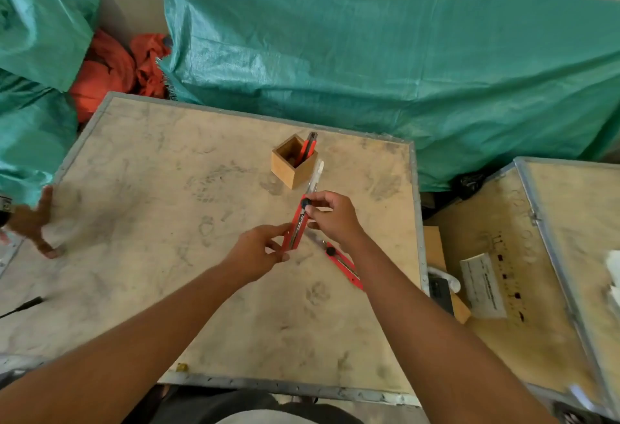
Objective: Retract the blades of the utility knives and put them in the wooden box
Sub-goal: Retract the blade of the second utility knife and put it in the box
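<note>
Risk, biggest first: blade on the held knife (pixel 299 219) is fully out, pale steel reaching toward the wooden box (pixel 294 165) w/ tip just beside its near corner; if your thumb slips off the black knob, the blade can jump or swing into the box or your fingers. Your right hand (pixel 330 219) pinches that knob at the knife's upper end; your left hand (pixel 258 256) grips the red body at its lower end, so both are closed on the same knife, held above the table (pixel 141 289). Next risk: second knife (pixel 344 264) lies on the table under your right wrist, blade apparently exposed & pointing up-left — a dropped forearm could land on it. Box already holds one red knife (pixel 309 148) leaning upright; opening is narrow, so a hurried drop could tip it. Surrounds, large to small: green tarp (pixel 402 65) behind; second crate top (pixel 536 256) at right; another person's hand (pixel 37 225) at left edge, well apart; black cable tip (pixel 25 306) near left. Nothing blocks the path to the box.
</note>
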